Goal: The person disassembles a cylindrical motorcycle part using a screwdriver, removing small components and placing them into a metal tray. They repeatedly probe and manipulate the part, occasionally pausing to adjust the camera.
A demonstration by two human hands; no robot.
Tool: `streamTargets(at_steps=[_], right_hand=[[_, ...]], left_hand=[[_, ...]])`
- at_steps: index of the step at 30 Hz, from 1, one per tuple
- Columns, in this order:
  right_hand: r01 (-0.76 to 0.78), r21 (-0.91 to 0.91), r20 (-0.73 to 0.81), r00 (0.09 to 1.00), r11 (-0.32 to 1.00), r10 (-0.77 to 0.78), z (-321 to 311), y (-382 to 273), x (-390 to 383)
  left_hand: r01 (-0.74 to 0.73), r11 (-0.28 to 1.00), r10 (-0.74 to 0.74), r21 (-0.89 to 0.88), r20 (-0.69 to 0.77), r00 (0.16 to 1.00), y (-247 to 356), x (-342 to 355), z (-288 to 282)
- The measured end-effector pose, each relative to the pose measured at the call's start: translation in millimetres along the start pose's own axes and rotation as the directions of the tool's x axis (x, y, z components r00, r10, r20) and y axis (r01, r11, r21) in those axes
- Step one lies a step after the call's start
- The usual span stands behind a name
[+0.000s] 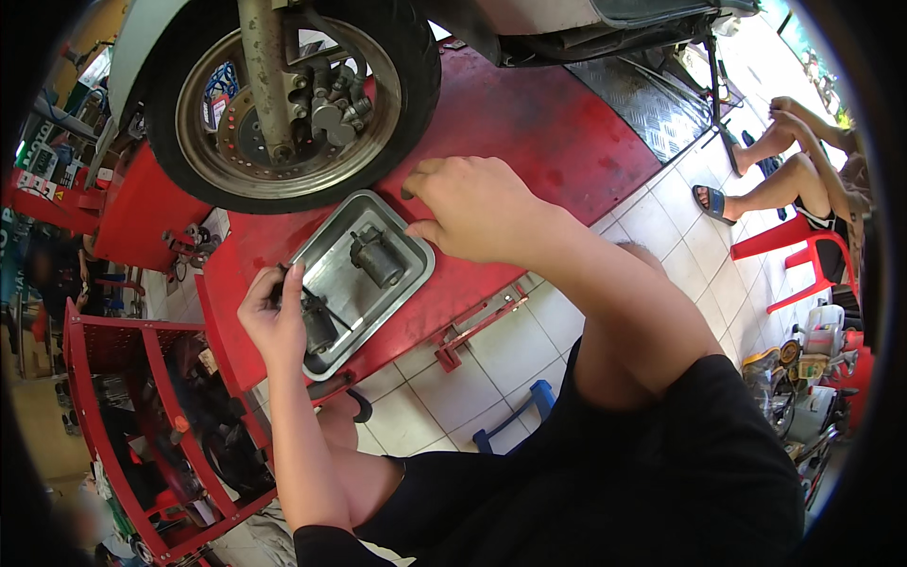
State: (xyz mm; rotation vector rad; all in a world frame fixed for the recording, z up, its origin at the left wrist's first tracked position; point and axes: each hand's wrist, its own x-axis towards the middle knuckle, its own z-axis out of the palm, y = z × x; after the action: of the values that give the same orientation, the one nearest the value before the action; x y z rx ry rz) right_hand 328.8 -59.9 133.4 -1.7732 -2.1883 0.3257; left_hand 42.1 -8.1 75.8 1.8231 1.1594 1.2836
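Note:
A shallow metal tray lies aslant on the red lift platform, just in front of the scooter's wheel. In it sits a dark cylindrical part, like a small motor, toward the right end. Another dark cylindrical part is at the tray's left end, close to my left hand. The fingers of that hand are pinched at the tray's left edge around something dark, mostly hidden. My right hand hovers over the tray's right end, thumb and curled fingers apart, with nothing seen between them.
The scooter's front wheel and brake caliper stand beyond the tray on the red platform. A red tool cart is at left, a blue stool near my legs. A person sits on a red chair at right, beside piled parts.

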Motion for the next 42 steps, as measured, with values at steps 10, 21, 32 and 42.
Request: streamTargets(at_steps=[10, 21, 32, 42], right_hand=[[-0.003, 0.027, 0.022, 1.0, 1.0, 0.002, -2, 6, -4], [0.04, 0.004, -0.055, 0.998, 0.999, -0.04, 2, 10, -6], [0.04, -0.004, -0.049, 0.998, 0.999, -0.04, 4, 7, -4], [0.044, -0.019, -0.037, 0.998, 0.999, -0.044, 5, 7, -4]], left_hand=[[0.036, 0.998, -0.036, 0.061, 0.003, 0.999, -7, 8, 19], [0.025, 0.993, -0.022, 0.114, -0.025, 0.999, -3, 8, 17], [0.019, 0.99, -0.013, 0.142, -0.044, 0.999, 1, 4, 7], [0.052, 0.983, -0.045, 0.175, -0.046, 0.998, 7, 3, 1]])
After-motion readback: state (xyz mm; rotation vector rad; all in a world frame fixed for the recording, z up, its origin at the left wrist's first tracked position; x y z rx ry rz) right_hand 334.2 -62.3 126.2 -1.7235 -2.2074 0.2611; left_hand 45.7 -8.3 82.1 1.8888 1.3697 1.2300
